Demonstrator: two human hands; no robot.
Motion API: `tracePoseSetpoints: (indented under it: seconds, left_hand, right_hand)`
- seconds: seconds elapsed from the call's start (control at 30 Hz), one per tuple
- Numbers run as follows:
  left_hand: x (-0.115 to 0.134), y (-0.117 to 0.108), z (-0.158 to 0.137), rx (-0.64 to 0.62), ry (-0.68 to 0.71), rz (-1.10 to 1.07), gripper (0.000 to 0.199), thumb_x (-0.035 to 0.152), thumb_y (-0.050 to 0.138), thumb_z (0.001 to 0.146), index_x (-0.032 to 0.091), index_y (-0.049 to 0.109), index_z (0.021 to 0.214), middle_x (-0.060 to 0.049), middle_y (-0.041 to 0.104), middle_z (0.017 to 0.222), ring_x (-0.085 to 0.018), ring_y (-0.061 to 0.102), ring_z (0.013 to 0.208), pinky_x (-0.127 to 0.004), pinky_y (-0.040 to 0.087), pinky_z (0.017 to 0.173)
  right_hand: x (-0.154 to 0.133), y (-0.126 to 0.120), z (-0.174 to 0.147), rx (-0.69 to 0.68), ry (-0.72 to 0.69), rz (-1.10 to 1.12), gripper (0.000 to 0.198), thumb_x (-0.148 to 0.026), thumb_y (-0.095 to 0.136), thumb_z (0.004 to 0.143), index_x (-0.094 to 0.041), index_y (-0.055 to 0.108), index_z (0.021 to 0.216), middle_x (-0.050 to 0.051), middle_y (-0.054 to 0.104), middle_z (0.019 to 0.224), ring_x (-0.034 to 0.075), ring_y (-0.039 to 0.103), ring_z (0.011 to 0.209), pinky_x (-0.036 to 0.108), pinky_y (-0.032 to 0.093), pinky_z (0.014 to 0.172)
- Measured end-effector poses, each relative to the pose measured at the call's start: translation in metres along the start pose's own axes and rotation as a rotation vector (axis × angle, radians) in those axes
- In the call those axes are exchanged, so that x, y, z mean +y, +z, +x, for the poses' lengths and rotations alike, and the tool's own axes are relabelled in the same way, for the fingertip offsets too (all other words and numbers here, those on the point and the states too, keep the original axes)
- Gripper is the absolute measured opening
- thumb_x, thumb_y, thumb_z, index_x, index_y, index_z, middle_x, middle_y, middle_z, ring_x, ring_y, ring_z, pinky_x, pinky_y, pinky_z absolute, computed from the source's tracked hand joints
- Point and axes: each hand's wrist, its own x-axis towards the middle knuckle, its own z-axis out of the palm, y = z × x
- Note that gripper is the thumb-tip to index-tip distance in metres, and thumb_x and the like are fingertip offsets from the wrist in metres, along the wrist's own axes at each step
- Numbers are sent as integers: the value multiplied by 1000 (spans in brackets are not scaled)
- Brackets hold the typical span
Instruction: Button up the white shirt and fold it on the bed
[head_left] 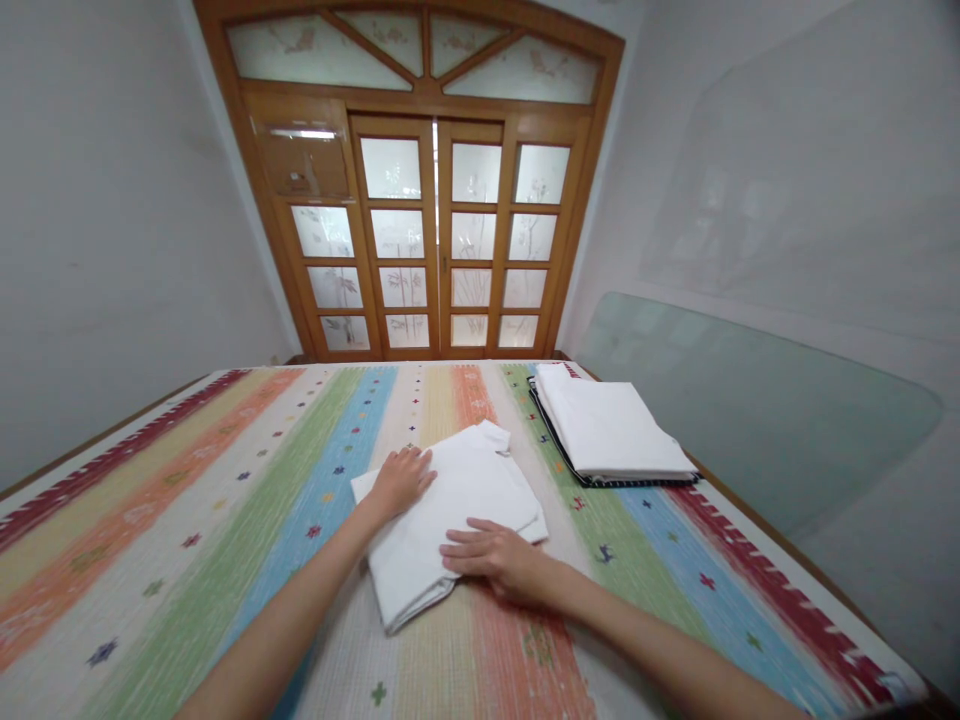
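Observation:
A folded white cloth garment (457,500) lies at a slant on the striped cover, with layered edges showing at its lower left and a small tab-like part at its far corner. My left hand (403,482) rests on its upper left part, palm down, fingers stretched across the fabric. Flat on its lower right part lies my right hand (495,558), fingers extended toward the left and slightly apart. Neither hand grips the cloth. Which kind of garment it is, I cannot tell.
A stack of folded white cloth (615,430) with a dark piece beneath it sits to the right. Colourful stripes mark the cover (247,540) on the bed or table. A pale glass panel (750,400) leans by the right wall; wooden doors (435,240) stand beyond.

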Motion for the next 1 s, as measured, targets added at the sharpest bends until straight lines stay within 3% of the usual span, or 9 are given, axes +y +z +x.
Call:
tracePoseSetpoints:
  seconds: [0.23, 0.4, 0.5, 0.6, 0.77, 1.0]
  left_hand:
    - [15, -19, -48, -87, -214, -11, 32, 33, 39, 93, 17, 60, 111, -15, 61, 107, -25, 61, 96, -36, 46, 79]
    - [35, -30, -71, -145, -256, 25, 33, 35, 38, 92, 15, 63, 102, -15, 62, 103, -26, 60, 99, -37, 48, 79]
    - [35, -26, -73, -39, -234, 11, 33, 33, 40, 91, 14, 64, 102, -18, 61, 114, -30, 54, 113, -43, 44, 93]
    - [28, -12, -74, 49, -164, -67, 43, 35, 39, 92, 14, 57, 124, -17, 48, 141, -32, 37, 134, -48, 34, 107]
    - [21, 5, -80, -84, -170, -158, 54, 41, 29, 95, 19, 39, 144, -10, 30, 155, -33, 19, 144, -57, 23, 112]
    - [19, 11, -83, -93, -210, -236, 56, 41, 29, 95, 19, 34, 146, -12, 22, 156, -32, 12, 145, -58, 19, 113]
  right_hand:
    - [60, -31, -41, 132, 357, -129, 43, -7, 48, 80, -24, 69, 113, 6, 63, 126, 26, 48, 129, 53, 36, 104]
    - [57, -42, -30, 170, 537, -219, 34, -10, 45, 84, -19, 73, 101, 8, 64, 125, 27, 45, 131, 49, 35, 108]
    - [39, -30, -15, 221, 507, -221, 40, -17, 45, 88, -11, 60, 125, 14, 49, 141, 27, 36, 137, 47, 31, 112]
    - [24, -10, -6, 227, 417, -211, 49, -30, 40, 96, -11, 44, 140, 14, 38, 149, 26, 27, 141, 48, 28, 114]
    - [17, 15, -9, 246, 411, -251, 51, -36, 37, 98, -15, 39, 144, 14, 38, 149, 29, 27, 141, 54, 26, 114]
    - [30, 28, -26, 284, 551, -169, 57, -39, 30, 99, -7, 31, 146, 18, 26, 154, 27, 16, 145, 50, 23, 117]
